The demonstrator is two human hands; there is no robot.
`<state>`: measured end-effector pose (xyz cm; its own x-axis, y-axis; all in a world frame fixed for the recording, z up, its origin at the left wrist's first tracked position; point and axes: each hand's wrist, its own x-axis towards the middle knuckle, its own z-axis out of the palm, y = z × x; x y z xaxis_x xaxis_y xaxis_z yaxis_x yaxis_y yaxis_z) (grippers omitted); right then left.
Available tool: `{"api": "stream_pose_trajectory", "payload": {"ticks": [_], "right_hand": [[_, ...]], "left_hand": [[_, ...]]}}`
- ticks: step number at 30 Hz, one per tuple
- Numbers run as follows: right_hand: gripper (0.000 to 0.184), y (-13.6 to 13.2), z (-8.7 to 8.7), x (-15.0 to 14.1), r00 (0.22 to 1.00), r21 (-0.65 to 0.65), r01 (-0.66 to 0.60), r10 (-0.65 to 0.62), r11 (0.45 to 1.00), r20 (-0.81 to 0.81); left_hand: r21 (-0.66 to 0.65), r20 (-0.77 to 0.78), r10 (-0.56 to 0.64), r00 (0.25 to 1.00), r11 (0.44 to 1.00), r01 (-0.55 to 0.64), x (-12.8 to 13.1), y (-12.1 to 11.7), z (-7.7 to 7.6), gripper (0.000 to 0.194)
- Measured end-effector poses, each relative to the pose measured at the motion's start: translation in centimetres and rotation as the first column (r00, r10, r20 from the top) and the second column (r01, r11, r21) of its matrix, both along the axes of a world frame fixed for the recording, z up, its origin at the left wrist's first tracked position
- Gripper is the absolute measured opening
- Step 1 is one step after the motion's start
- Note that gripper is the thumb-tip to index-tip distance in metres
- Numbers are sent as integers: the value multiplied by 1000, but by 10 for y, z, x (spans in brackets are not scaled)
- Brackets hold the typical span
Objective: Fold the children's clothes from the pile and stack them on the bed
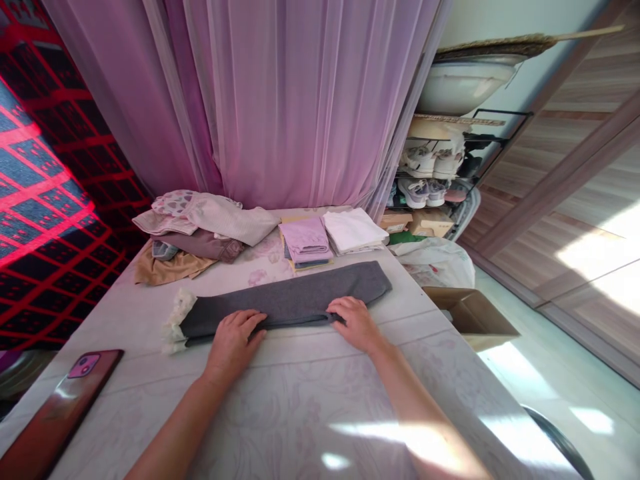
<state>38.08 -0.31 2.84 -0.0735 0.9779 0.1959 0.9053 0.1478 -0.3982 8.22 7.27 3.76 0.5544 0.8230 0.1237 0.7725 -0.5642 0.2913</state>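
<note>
A dark grey garment (295, 293), folded into a long strip, lies across the table in front of me. Cream ruffled trim (179, 320) runs along its left end; its exact kind does not show. My left hand (235, 339) is closed on the near edge, left of the middle, fingers on top and thumb by the edge. Farther right, my right hand (354, 325) has its fingers curled and pinches the same near edge, where the cloth layers part slightly. The undersides of both hands are hidden.
Rumpled clothes (200, 223) are heaped at the back left. Behind the grey garment sit a folded purple stack (305, 239) and folded white cloth (355, 230). A phone (65, 407) lies at the left edge. An open cardboard box (470, 313) and a shoe rack (450, 167) stand right of the table.
</note>
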Motion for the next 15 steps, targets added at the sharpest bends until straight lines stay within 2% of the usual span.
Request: {"api": "stream_pose_trajectory", "payload": {"ticks": [3, 5, 8, 10, 12, 13, 14, 15], "right_hand": [[25, -5, -4, -6, 995, 46, 83, -86, 995, 46], [24, -9, -7, -9, 994, 77, 96, -99, 992, 36], [22, -13, -11, 2, 998, 151, 32, -24, 988, -59], [23, -12, -13, 25, 990, 253, 80, -47, 964, -133], [27, -8, -14, 56, 951, 326, 289, -230, 900, -206], [31, -6, -14, 73, 890, 318, 448, -386, 836, -241], [35, -3, -13, 89, 805, 260, 591, -534, 764, -259], [38, 1, -12, 103, 734, 163, 675, -632, 720, -250]], "left_hand": [[25, 26, 43, 999, 999, -44, 5, -6, -5, 33], [51, 53, 30, 998, 998, -33, 16, -14, -4, 32], [70, 104, -82, 991, 995, 75, 46, -28, -3, 30], [86, 138, -154, 978, 986, 143, 72, -36, -2, 27], [105, 159, -197, 967, 978, 182, 97, -40, -2, 25], [109, 162, -207, 965, 976, 190, 108, -41, -2, 24], [111, 160, -207, 965, 975, 191, 117, -41, -2, 23], [112, 156, -199, 968, 977, 183, 123, -41, -2, 21]]}}
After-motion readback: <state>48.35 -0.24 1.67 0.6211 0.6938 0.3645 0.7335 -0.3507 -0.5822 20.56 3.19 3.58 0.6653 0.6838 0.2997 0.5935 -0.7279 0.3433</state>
